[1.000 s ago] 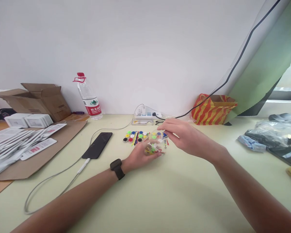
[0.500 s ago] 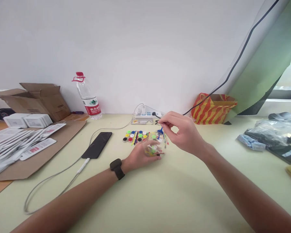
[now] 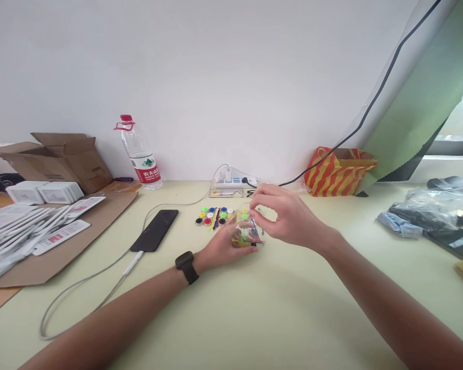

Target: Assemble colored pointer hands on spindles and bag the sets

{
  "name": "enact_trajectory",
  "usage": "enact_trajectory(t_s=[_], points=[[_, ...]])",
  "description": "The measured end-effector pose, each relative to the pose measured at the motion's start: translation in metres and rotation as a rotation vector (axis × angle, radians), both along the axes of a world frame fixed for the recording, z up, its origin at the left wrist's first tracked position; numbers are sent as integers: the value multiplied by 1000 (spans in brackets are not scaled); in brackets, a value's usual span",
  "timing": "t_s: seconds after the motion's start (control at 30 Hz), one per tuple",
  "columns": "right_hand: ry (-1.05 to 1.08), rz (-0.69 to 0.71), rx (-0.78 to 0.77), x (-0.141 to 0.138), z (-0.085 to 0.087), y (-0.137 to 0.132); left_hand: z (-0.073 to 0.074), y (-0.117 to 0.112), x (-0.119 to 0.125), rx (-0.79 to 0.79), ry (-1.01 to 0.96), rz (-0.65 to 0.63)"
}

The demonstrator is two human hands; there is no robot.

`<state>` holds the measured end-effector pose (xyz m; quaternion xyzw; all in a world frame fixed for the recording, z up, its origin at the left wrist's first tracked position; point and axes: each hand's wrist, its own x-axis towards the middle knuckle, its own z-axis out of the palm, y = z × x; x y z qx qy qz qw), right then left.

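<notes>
My left hand (image 3: 221, 247), with a black watch on its wrist, cups a small clear plastic bag (image 3: 245, 232) of colourful little parts, resting on the pale table (image 3: 254, 308). My right hand (image 3: 289, 218) hovers just right of the bag, its thumb and fingers pinched at the bag's top edge; what they pinch is too small to make out. A cluster of small coloured round caps and thin sticks (image 3: 215, 216) lies on the table just beyond the left hand.
A black phone (image 3: 155, 230) on a white cable lies left of the hands. A water bottle (image 3: 140, 153), a power strip (image 3: 231, 184) and a red-and-yellow striped bag (image 3: 337, 172) line the wall. Cardboard, white packets and an open box sit far left; plastic-wrapped items far right.
My right hand rose from the bag with a blue piece pinched, then came back down to the bag's top edge. The left hand stayed put, holding the bag.
</notes>
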<state>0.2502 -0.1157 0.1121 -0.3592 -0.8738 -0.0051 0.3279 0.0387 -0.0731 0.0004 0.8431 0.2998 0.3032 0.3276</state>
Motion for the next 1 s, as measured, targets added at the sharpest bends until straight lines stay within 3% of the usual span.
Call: enact_trajectory(t_s=[0.17,0.37,0.5,0.63,0.8,1.0], points=[[-57,75,-41,-6,-5,-2,-5,1,1,77,-18,13],[-96,117,-295,-4,-2,-4,-8,0,0,146,16,29],[-111,189,-356,-5,-2,-5,-11,2,1,167,12,4],[-105,187,-320,-10,-9,-3,-13,4,1,151,-10,-7],[-29,52,-159,-7,-5,-3,-6,0,0,131,7,32],[-77,-64,-34,7,3,1,2,-5,2,-72,-47,-77]])
